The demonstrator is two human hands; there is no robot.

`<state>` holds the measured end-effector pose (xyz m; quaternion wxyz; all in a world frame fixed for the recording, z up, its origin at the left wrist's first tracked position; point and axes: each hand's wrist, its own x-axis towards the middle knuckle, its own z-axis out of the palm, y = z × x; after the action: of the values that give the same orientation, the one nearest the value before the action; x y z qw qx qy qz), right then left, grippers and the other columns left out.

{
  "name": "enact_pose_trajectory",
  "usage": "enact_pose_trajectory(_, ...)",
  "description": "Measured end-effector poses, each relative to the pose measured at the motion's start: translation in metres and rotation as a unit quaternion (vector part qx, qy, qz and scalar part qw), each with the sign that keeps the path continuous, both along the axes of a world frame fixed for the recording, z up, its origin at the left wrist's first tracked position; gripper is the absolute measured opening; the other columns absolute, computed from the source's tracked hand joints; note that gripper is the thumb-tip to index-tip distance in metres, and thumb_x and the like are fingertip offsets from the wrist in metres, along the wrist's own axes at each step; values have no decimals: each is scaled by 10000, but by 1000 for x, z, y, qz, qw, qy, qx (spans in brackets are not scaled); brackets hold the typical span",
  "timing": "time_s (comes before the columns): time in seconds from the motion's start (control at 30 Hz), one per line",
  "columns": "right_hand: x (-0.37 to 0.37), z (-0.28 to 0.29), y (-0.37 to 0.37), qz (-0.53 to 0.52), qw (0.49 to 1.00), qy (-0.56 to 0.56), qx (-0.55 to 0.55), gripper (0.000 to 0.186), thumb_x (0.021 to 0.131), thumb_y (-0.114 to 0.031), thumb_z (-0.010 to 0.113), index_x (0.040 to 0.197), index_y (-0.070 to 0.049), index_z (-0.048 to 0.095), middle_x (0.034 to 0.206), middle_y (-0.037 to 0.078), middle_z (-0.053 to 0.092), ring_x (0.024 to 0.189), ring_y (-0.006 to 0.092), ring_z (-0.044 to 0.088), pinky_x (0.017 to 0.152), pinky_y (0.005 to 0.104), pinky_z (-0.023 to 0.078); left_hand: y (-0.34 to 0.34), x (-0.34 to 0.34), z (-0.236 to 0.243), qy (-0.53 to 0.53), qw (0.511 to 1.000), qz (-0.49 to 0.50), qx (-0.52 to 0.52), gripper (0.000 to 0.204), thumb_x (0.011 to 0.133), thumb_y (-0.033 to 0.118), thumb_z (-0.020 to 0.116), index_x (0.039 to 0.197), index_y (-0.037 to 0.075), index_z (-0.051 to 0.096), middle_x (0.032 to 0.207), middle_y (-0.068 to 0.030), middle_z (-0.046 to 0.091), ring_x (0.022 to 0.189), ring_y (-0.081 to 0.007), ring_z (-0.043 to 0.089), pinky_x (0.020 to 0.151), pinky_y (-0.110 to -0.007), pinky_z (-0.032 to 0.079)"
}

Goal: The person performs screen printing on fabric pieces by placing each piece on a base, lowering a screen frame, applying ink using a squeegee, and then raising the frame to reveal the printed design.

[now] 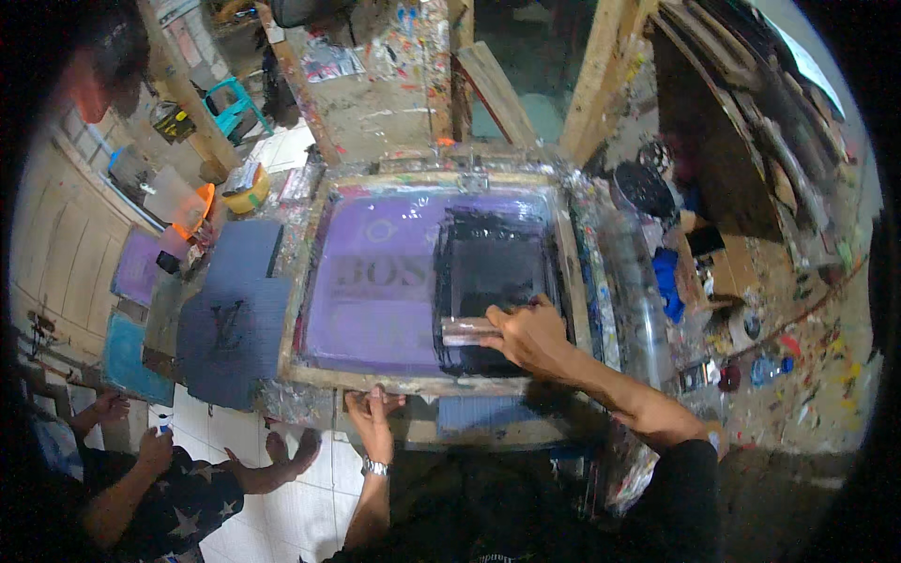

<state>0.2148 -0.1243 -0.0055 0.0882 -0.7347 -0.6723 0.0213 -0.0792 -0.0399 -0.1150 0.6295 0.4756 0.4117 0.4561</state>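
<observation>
A wooden screen printing frame (441, 384) with purple mesh (375, 314) lies in front of me. Pale rings and dark lettering show on the mesh's left part. Black ink (474, 225) covers a rectangular patch on its right. My right hand (533, 333) is closed around the end of a squeegee (463, 329), which rests across the lower part of the inked patch. At the frame's near rail, my left hand (374, 420) grips the edge, thumb and fingers against the wood. The squeegee's right part is hidden under my right hand.
Dark fabric pieces (230, 324), one with a printed monogram, lie left of the frame. A person's hand (155, 450) holds a small white and blue object at lower left. Rolled clear plastic (648, 300), a blue cloth (667, 281) and a clear bottle (770, 370) lie on the right.
</observation>
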Motion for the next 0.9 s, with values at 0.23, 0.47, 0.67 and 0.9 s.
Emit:
enact_pose_trajectory(0.23, 138, 8, 130, -53, 992, -77, 82, 460, 835, -486, 664, 1030, -73, 617, 757, 172, 680, 728, 361, 684, 648, 474, 530, 14, -5, 22, 51, 995, -23, -81, 395, 970, 257, 597, 1124, -30, 374, 871, -182, 627, 711, -293, 696, 632, -381, 594)
enact_pose_trajectory(0.47, 76, -11, 87, -59, 992, -45, 103, 332, 862, -346, 675, 978, -56, 561, 735, 147, 627, 643, 353, 648, 565, 465, 504, 7, -13, 7, 39, 991, -20, -123, 577, 965, 246, 606, 1316, -36, 245, 920, -209, 622, 721, -296, 695, 626, -370, 587)
enact_pose_trajectory(0.67, -30, -9, -20, -33, 999, -26, 20, 178, 861, -237, 632, 910, -81, 562, 781, 103, 624, 682, 287, 676, 600, 423, 548, 4, -1, 19, 37, 996, 1, -79, 395, 974, 253, 596, 1115, -18, 346, 811, -165, 612, 688, -266, 690, 606, -352, 577)
enact_pose_trajectory(0.9, -56, 30, -40, -100, 969, -63, 217, 520, 835, -600, 614, 909, -86, 623, 824, 98, 596, 819, 272, 611, 1020, 651, 278, 12, -10, 35, -41, 998, -45, -16, 357, 1003, 312, 541, 1111, 24, 360, 878, -220, 635, 709, -288, 688, 614, -361, 571)
